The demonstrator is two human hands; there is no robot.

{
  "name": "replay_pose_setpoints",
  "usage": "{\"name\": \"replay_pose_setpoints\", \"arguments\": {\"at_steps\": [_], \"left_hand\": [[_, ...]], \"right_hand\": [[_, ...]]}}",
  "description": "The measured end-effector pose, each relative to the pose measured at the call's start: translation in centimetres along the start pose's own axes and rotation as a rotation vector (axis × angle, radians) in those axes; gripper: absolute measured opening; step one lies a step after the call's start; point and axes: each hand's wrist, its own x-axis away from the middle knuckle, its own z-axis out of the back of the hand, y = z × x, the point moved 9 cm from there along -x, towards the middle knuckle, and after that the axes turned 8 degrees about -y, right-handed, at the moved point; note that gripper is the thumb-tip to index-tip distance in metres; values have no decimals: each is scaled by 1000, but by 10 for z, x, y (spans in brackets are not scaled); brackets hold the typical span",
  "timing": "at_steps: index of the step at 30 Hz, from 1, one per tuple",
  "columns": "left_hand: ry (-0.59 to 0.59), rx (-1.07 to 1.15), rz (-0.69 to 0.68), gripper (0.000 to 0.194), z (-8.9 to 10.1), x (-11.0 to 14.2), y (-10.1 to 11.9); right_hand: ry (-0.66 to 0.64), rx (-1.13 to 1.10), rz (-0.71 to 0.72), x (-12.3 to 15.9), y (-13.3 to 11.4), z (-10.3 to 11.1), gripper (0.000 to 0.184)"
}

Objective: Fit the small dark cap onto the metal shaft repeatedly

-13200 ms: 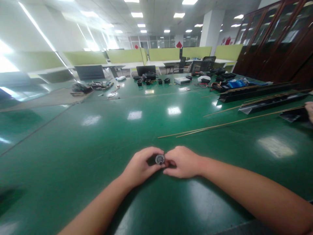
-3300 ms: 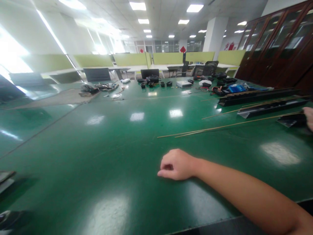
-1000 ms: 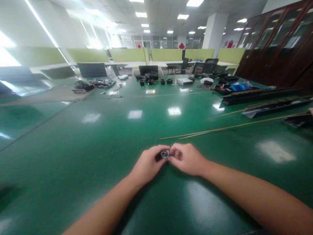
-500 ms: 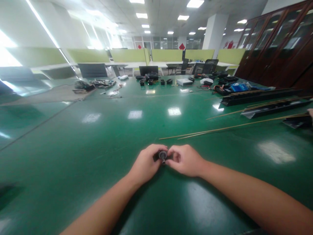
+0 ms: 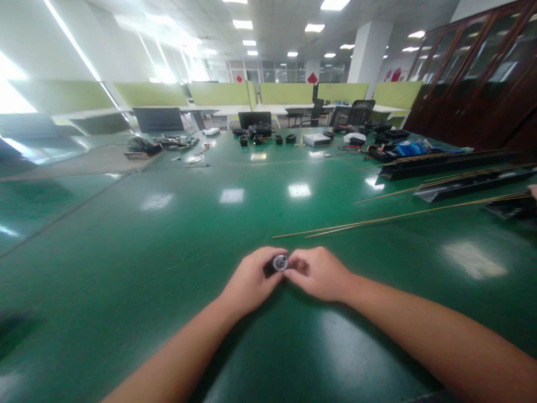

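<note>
Low over the green table [image 5: 176, 313], near its middle, I hold a small dark, round metal part [image 5: 280, 263] with a bright ring at its end and a dark centre. My left hand [image 5: 250, 280] is closed round its left side, fingers behind and thumb in front. From the right, my right hand [image 5: 321, 273] pinches at its edge, with thumb and forefinger close together. Most of the part's body is hidden by my left fingers. Its exact kind is too small to make out.
Thin brass-coloured rods [image 5: 356, 225] lie just beyond my hands, running right. Black channel pieces [image 5: 444, 165] sit at the right, beside a blue bundle [image 5: 411, 148]. Along the far edge stand small black boxes [image 5: 279, 140] and a white box [image 5: 316, 140]. Another person's hand [image 5: 533, 191] shows at the right edge.
The metal part has turned between my fingers: a stem that pointed down towards me no longer shows, and its round end now faces me. Both hands have barely moved.
</note>
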Motion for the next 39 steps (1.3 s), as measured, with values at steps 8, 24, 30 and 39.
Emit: {"name": "replay_pose_setpoints", "arguments": {"at_steps": [8, 24, 30, 39], "left_hand": [[102, 2, 28, 22, 10, 1, 3], [108, -46, -81, 17, 16, 2, 17], [113, -61, -109, 23, 17, 4, 22], [113, -79, -122, 21, 17, 4, 24]], "right_hand": [[-8, 50, 15, 1, -6, 3, 16], [-6, 34, -19, 1, -2, 4, 23], [9, -271, -48, -1, 11, 4, 41], [180, -91, 95, 4, -7, 21, 31]]}}
